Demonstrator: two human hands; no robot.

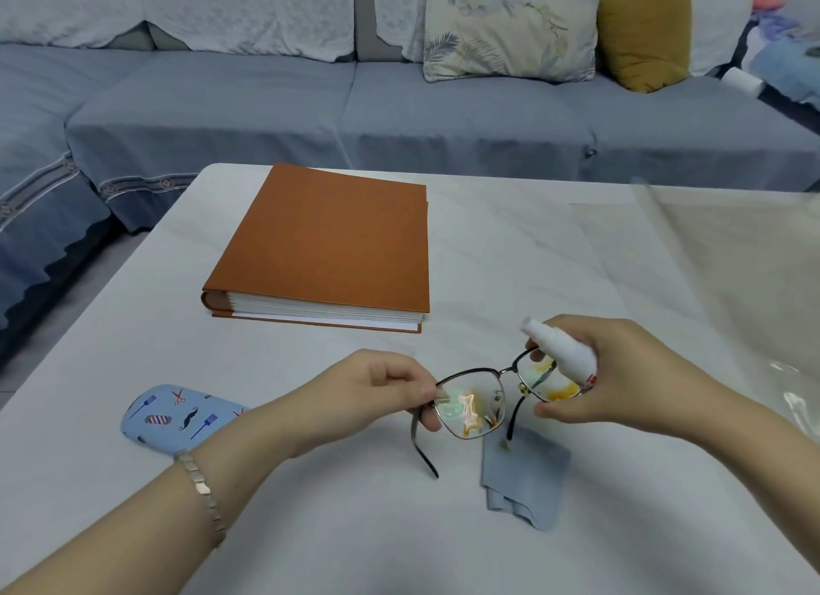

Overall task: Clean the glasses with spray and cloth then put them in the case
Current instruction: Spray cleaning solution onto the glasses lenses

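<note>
My left hand [381, 390] pinches the left corner of the dark-framed glasses [477, 401] and holds them above the table with both temples unfolded and hanging down. My right hand [621, 377] grips a small white spray bottle [561, 350], its nozzle pointing up and left, right against the right lens. Yellow smears show on both lenses. A folded blue-grey cloth [528, 479] lies on the table just below the glasses. The closed blue patterned glasses case [177, 417] lies to the left, partly behind my left wrist.
A thick brown book [328, 244] lies closed on the white table [310, 528] beyond my hands. A sheet of clear plastic film [732, 275] covers the table's right side. A grey-blue sofa [399, 115] with cushions stands behind the table.
</note>
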